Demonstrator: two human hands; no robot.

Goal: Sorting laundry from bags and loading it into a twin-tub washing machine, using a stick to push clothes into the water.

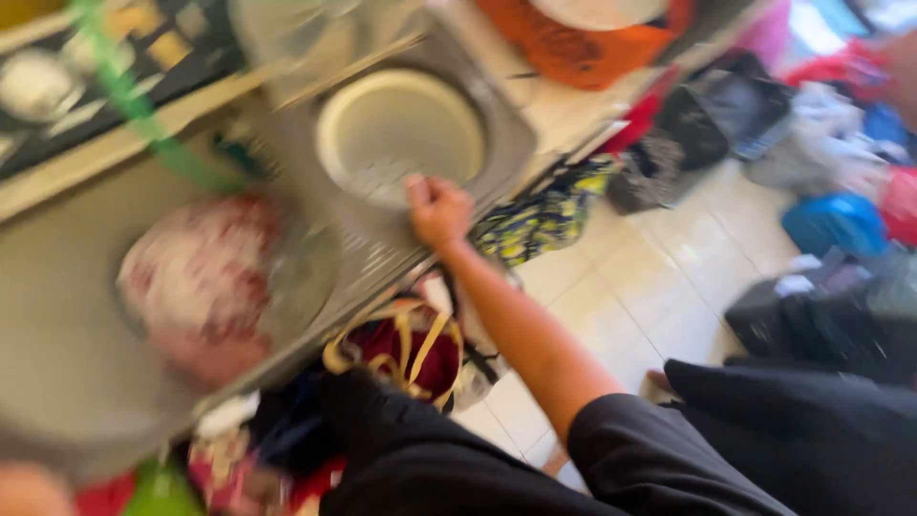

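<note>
The whole view is motion-blurred. My right hand (439,210) reaches out from a black sleeve to the near rim of a round white bowl (401,134), which sits in a steel sink (506,143). The fingers are curled closed at that rim and seem to grip it. Left of the hand, a round pink-and-white mass (201,287) lies on the steel counter (67,315), under what looks like a clear lid. My left hand does not show clearly; a skin-toned blur at the bottom left corner cannot be identified.
A green hose (124,96) crosses the upper left. An orange tub (583,48) stands beyond the sink. Below the counter hang a red bag with yellow handles (411,354) and a yellow-patterned cloth (544,220). Black and blue bags (836,225) crowd the tiled floor (659,277) at right.
</note>
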